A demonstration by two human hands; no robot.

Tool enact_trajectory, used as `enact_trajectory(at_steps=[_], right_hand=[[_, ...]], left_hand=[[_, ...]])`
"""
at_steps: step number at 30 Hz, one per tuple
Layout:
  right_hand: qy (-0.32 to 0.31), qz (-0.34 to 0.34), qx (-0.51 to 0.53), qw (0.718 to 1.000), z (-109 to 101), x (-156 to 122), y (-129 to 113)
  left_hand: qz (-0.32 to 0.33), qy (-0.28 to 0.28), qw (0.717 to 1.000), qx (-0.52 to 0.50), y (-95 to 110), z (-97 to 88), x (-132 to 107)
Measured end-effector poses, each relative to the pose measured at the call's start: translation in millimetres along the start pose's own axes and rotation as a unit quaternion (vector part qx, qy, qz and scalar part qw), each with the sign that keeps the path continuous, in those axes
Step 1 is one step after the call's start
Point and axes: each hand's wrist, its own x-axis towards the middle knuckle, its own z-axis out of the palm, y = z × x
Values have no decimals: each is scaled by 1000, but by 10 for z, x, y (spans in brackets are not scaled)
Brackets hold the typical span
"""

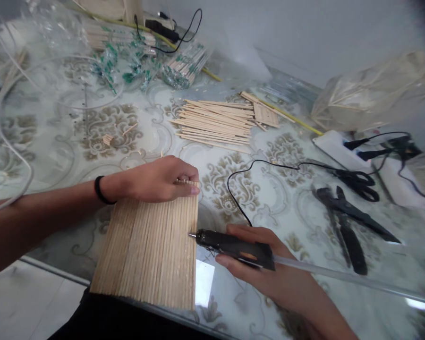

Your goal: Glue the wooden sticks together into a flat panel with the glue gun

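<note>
A flat panel of thin wooden sticks set side by side (152,250) lies at the table's front edge, its lower part reaching past the edge. My left hand (159,179) grips the panel's far right corner between thumb and fingers. In my right hand (262,264) is a black hot glue gun (233,245), with a clear glue stick (326,271) sticking out of its back. The metal nozzle points left and meets, or nearly meets, the panel's right-hand stick. Whether glue is flowing, I cannot tell.
Loose wooden sticks (216,123) lie in a pile beyond the panel. Scissors (357,212) and pliers (340,231) rest at the right, near a white power strip (343,151). The glue gun's black cord (230,177) loops across the table. Wrapped stick bundles (187,63) stand behind.
</note>
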Motion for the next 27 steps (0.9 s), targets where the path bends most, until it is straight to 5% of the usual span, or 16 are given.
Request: enact_trajectory(at_steps=[4, 8, 13, 21, 27], right_hand=[[-4, -33, -16, 999, -11, 21, 88], [-105, -102, -12, 989, -76, 116, -1], [-210, -102, -17, 972, -162, 202, -174], [-253, -117, 0, 960, -188, 178, -195], [-230, -132, -2, 964, -180, 187, -201]], left_hand=[[5, 1, 1000, -1, 2, -6, 0], [6, 2, 1000, -4, -5, -8, 1], [4, 4, 1000, 5, -7, -15, 5], [11, 1, 1000, 11, -22, -36, 15], [7, 8, 1000, 22, -39, -33, 10]])
